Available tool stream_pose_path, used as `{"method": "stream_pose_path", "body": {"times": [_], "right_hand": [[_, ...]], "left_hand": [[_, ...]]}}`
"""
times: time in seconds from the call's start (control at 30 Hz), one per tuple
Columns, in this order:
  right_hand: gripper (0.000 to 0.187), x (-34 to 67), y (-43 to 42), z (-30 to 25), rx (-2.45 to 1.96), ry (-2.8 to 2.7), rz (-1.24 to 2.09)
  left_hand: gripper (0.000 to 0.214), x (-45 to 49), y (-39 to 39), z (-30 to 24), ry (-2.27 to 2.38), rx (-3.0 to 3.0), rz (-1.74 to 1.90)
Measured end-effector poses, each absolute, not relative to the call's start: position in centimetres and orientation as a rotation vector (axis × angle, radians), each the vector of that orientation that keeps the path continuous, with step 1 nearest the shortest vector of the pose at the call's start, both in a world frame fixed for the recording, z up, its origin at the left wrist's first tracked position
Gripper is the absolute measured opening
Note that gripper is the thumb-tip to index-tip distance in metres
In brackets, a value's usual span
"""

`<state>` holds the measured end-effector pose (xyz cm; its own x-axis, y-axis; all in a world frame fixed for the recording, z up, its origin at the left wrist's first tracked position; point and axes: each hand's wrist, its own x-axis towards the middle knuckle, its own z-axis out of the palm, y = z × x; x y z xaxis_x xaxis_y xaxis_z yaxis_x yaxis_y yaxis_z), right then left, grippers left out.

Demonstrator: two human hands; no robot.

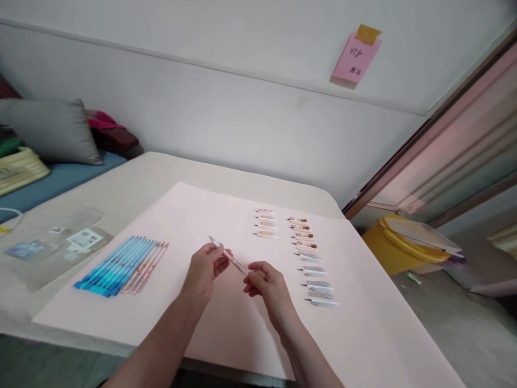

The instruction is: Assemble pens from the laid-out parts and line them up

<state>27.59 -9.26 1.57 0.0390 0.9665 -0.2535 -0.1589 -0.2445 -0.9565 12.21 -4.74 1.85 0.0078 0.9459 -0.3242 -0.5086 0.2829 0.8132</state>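
slim pen (237, 264), whitish w/ reddish pattern, held diag. btwn L grip (204, 265) & R grip (270, 285)

Head cam, close, fwd/down over tbl (226, 180)

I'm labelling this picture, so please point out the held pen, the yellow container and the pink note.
Held pen (235, 261): head view, on its barrel between the hands.
Yellow container (385, 250): head view, on its side wall.
Pink note (354, 60): head view, on its middle.

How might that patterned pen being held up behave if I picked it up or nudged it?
The patterned pen looks stiff, since its barrel runs straight. It is probably light, being so slim. Laid on the flat pale sheet, it might roll when nudged, if its barrel is as round as it appears.
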Motion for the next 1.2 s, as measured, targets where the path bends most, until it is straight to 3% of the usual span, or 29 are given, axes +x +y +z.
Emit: {"method": "stream_pose_path", "body": {"times": [0.67, 0.9, 1.2], "right_hand": [[0.027, 27.2, -9.6, 0.6, -1.277, -1.137, 1.393], [0.037, 27.5, -10.5, 1.2, -1.235, -1.78, 0.871], [0.039, 27.6, -11.2, 1.8, -1.012, -2.098, 0.59]], "left_hand": [[0.022, 12.5, -5.1, 2.2, 0.948, 0.579, 1.192], [0.025, 11.8, -4.7, 2.4, 0.854, 0.539, 1.139], [0.023, 11.9, -5.2, 3.2, 0.694, 0.747, 1.013]]}}
